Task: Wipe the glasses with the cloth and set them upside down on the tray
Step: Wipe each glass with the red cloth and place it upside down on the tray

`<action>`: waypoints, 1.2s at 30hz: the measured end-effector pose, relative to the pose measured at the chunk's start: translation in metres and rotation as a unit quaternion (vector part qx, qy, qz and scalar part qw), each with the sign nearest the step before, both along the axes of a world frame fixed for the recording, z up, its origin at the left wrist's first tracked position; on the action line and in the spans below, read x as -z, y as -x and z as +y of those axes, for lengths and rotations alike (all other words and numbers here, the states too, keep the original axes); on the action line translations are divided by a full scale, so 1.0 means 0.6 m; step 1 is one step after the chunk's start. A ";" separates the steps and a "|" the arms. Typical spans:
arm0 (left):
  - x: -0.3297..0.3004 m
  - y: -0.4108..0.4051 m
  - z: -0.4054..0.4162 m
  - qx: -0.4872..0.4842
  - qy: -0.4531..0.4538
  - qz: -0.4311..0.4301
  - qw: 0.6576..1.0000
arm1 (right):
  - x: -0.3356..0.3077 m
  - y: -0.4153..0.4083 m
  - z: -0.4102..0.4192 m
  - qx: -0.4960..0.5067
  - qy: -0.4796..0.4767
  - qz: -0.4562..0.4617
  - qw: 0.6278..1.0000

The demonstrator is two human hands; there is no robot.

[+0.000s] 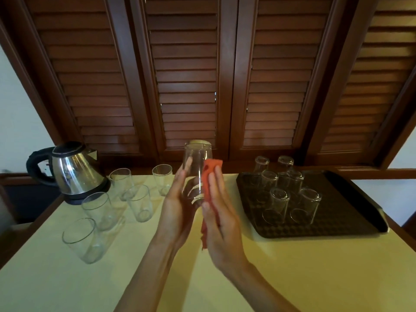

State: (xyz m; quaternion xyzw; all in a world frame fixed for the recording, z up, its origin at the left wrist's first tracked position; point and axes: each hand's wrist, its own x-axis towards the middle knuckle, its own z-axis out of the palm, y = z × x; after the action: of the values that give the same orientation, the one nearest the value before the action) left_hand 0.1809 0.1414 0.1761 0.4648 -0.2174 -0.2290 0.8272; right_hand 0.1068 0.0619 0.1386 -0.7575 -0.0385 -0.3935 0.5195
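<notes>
Left of the tray, my left hand cups a glass; my right hand, fingers straight, presses the cloth against it.

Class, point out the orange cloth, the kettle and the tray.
orange cloth [208, 176]: head view, upper fold against the glass.
kettle [76, 174]: head view, shiny steel body.
tray [351, 210]: head view, bare patterned floor.

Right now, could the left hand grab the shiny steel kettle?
Probably not yet: the left hand is holding the clear glass. Otherwise the shiny steel kettle stands unblocked, left.
</notes>
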 end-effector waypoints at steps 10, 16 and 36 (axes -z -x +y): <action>0.014 0.007 -0.001 -0.024 -0.013 -0.007 1.000 | -0.012 -0.007 -0.002 -0.016 -0.072 0.013 0.997; 0.006 -0.004 -0.005 -0.009 -0.082 -0.016 0.996 | -0.043 -0.021 -0.017 0.026 0.047 0.026 0.998; 0.017 -0.013 -0.010 -0.012 -0.029 -0.011 0.999 | -0.054 -0.019 -0.018 -0.003 -0.004 0.018 1.000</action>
State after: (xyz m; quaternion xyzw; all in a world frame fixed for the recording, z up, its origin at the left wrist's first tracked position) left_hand 0.1888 0.1353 0.1658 0.4934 -0.2140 -0.2206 0.8137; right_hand 0.1180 0.0511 0.1710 -0.7621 -0.0300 -0.3787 0.5243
